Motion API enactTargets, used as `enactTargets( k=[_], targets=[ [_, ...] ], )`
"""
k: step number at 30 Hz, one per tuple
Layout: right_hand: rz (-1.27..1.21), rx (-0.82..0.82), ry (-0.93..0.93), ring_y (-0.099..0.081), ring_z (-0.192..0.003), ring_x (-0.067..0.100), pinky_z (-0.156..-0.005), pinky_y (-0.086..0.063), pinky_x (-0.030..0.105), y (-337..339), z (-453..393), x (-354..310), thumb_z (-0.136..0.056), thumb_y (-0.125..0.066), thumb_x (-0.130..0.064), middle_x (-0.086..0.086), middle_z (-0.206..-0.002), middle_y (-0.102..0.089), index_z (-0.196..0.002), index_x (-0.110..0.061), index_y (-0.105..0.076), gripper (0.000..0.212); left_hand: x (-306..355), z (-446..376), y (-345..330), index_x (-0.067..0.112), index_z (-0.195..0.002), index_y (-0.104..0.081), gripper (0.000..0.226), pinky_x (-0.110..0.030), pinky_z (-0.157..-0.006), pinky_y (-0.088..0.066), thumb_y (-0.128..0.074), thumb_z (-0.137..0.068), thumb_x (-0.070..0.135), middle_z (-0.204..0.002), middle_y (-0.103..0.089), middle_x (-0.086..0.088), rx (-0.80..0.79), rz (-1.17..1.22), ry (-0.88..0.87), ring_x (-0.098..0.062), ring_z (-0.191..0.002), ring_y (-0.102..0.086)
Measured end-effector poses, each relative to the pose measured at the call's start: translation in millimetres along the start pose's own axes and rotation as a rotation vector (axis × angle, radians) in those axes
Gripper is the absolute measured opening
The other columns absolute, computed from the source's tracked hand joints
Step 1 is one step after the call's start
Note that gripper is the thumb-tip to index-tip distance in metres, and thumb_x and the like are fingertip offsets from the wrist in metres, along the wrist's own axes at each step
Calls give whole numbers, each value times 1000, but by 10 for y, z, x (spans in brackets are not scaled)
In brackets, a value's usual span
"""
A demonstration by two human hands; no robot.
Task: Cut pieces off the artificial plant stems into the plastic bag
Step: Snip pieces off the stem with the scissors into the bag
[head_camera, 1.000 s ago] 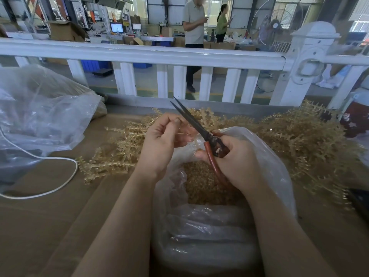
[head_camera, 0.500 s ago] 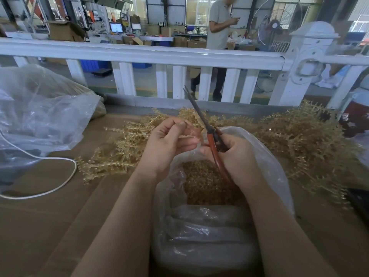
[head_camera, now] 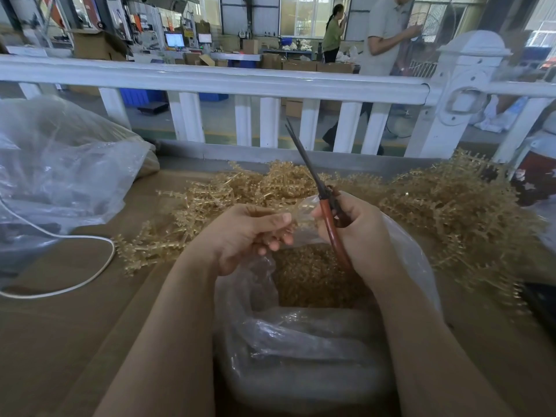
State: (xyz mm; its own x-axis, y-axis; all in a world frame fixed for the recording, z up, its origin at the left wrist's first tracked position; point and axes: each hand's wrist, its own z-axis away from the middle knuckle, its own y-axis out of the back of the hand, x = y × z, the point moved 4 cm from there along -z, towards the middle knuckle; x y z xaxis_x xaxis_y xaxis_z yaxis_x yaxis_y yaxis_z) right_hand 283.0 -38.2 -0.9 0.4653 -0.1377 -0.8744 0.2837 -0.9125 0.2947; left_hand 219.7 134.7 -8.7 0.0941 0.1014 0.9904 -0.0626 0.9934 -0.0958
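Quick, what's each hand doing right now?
Left hand: fingers curled; whether they hold a stem piece cannot be told.
Right hand: grips the red-handled scissors, blades closed, pointing up.

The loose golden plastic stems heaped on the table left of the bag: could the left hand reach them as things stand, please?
Probably yes: the left hand hovers just beside the loose golden plastic stems, and nothing lies between them; its fingers may first need to release the clear plastic bag's rim.
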Motion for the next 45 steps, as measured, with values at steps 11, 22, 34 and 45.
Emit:
enactTargets(
  k=[11, 22, 34, 45],
  targets=[
    [-73, 119, -26, -65, -82, 27, -74, -55, 31, 38, -17, 15, -85, -80, -18, 20, -91, -68, -96, -11, -73, 14, 124, 27, -8, 18, -76, -78, 17, -12, -40, -36, -70, -76, 34, -71, -73, 1, 7, 134, -157, -4, -45, -56],
    [-41, 106, 38, -57, -66, -2, -65, -46, 10, 39, -30, 17, -85, -80, -22, -8, -68, -63, -79, -26, -65, 16, 132, -42, -95, 9, -96, -79, 21, -22, -73, -59, -63, -83, 16, -100, -76, -11, -28, 503, -202, -17, -92, -75],
    [345, 63, 66, -58, -88, -9, -71, -40, 11, -3, -1, 55, -78, -76, -60, -33, -94, -59, -91, -34, -64, 31, 115, -52, -118, 7, -94, -72, 19, -21, -73, -59, -67, -77, 16, -94, -75, -4, 175, 440, -260, -10, -78, -72],
    [622, 49, 148, -54, -88, -4, -74, -38, 4, -11, 38, 50, -75, -69, -71, -25, -97, -60, -107, -31, -64, 51, 90, -68, -81, 10, -86, -74, 14, -22, -75, -57, -60, -90, 11, -90, -76, -6, 219, 322, -356, -11, -81, -71]
  ],
)
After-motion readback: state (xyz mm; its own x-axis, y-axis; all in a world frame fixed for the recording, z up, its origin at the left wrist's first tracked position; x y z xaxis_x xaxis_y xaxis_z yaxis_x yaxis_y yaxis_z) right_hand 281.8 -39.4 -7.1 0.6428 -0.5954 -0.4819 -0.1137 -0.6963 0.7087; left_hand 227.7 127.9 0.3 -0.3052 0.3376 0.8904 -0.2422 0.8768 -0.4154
